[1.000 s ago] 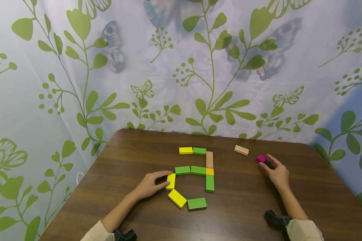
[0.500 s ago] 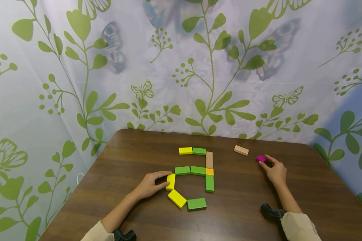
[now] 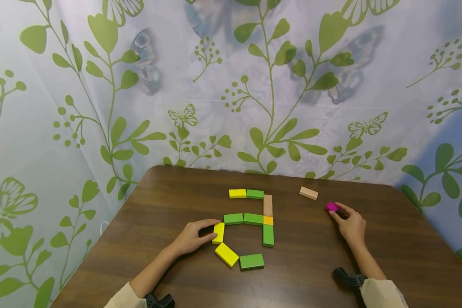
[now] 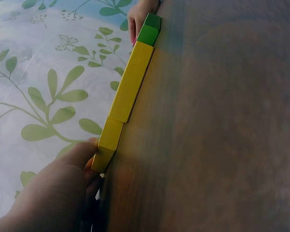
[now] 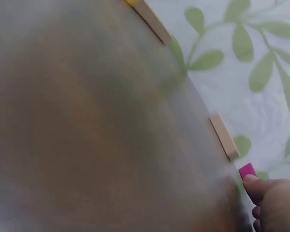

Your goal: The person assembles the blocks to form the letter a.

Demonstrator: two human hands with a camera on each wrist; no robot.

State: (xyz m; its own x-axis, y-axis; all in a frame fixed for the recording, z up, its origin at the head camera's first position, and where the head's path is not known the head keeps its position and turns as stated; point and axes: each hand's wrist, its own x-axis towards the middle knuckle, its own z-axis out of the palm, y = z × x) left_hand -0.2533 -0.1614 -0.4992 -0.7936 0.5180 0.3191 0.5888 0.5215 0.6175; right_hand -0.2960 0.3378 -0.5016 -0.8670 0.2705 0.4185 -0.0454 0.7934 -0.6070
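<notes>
My left hand (image 3: 194, 236) lies at the left of the block pattern and holds a yellow block (image 3: 218, 233) between thumb and fingers. Just below it, a second yellow block (image 3: 226, 255) lies slanted, with a green block (image 3: 252, 262) to its right. On the right side of the table, my right hand (image 3: 352, 224) pinches a small magenta block (image 3: 331, 207) between thumb and index finger. The right wrist view shows the thumb against this magenta block (image 5: 247, 170). Whether the block touches the table is hard to tell.
Two green blocks (image 3: 233, 219) form a middle row, meeting an orange block (image 3: 268, 220). A tan block (image 3: 268, 205) stands above the orange one, a green block (image 3: 268, 235) below. Yellow and green blocks (image 3: 255, 194) top the pattern. A loose tan block (image 3: 309, 193) lies near the back edge.
My right hand has shifted a little to the left, and the magenta block has moved slightly left and nearer. The left hand and the pattern's blocks stay in place.
</notes>
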